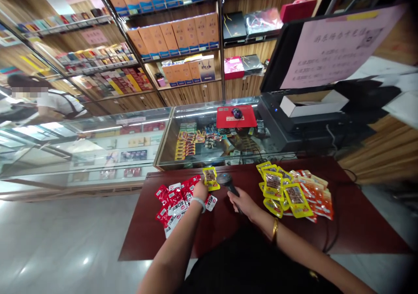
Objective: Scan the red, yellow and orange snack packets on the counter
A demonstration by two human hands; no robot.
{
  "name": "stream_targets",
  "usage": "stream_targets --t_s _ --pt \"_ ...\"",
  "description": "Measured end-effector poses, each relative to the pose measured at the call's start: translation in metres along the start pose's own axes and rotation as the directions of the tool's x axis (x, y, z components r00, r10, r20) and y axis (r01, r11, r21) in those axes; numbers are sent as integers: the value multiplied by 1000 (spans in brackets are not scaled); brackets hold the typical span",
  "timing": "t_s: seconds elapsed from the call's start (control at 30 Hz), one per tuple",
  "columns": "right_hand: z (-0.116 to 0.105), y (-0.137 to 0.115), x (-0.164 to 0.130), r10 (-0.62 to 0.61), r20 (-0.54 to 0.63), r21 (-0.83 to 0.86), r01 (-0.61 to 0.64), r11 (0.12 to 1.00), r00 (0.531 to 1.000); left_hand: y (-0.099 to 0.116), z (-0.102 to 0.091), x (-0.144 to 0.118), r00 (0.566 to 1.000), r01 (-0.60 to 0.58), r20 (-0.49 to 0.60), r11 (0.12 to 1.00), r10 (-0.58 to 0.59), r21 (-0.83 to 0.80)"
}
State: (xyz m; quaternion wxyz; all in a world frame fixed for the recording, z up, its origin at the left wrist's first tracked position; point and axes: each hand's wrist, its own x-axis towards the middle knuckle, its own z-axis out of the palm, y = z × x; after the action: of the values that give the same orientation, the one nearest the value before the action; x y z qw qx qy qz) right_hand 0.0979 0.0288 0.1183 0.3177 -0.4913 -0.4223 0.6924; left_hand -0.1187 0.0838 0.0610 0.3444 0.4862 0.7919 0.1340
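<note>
I watch a smooth dark-red table (140,233) from afar.
At left lie glossy red-and-white plastic packets (174,197); then the left hand (200,191) pinches a bright-yellow plastic packet (211,175) near the far edge, the right hand (244,202) wraps around a black handheld scanner (227,182) just beside it; rightmost, piled yellow packets (273,185) overlap orange-and-white packets (321,200).

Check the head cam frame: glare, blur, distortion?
Head view: light streaks on the glass counter, bright spots on the floor; left-hand shelves lean and look smeared; small print on the paper sign is soft; top right corner falls dark; the yellow packet and handheld scanner at the hands read clearly in outline.
</note>
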Motion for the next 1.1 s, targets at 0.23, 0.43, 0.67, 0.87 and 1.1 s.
stream_targets --t_s 0.23,0.43,0.67,0.87,1.1 --pt "-18 18 -16 12 -28 37 -11 999 1000 18 25 -22 983 -168 -59 980 175 110" --pt "-63 41 -43 24 -167 70 -13 997 986 76 99 -53 924 -321 215 947 315 -5" --pt "-132 47 -88 46 -361 128 0 992 932 135 172 -73 865 -373 351 927 359 -31" --pt "-172 54 -113 88 -460 221 18 975 884 161 206 -66 909 -245 351 969 224 16" --pt "-183 57 -123 104 -450 242 9 970 887 172 203 -66 910 -329 263 944 321 -15"
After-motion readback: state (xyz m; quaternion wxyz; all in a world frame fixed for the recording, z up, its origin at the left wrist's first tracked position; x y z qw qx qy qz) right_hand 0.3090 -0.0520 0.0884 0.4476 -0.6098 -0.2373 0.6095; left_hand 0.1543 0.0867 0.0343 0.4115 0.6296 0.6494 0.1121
